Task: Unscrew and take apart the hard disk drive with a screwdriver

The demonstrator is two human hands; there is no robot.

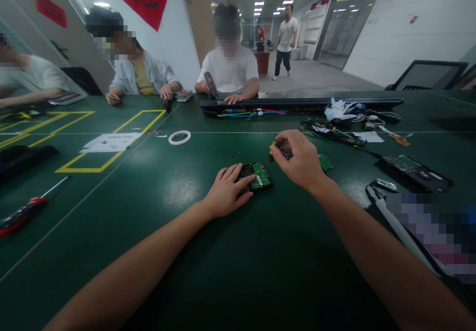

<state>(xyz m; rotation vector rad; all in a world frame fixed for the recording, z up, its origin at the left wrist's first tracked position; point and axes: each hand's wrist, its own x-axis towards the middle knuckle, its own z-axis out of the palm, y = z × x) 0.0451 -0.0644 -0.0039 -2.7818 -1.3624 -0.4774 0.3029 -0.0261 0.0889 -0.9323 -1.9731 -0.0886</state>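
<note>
Left hand (227,192) spread over drive (263,176); right hand (302,160) raised, apparently pinching screwdriver (271,153).

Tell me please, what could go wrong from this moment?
The device under the left hand might shift if pressed lightly. The small yellow-and-black tool in the right hand could slip and scratch the exposed green circuit board. The tiny pale specks nearby, if screws, might get lost.
</note>
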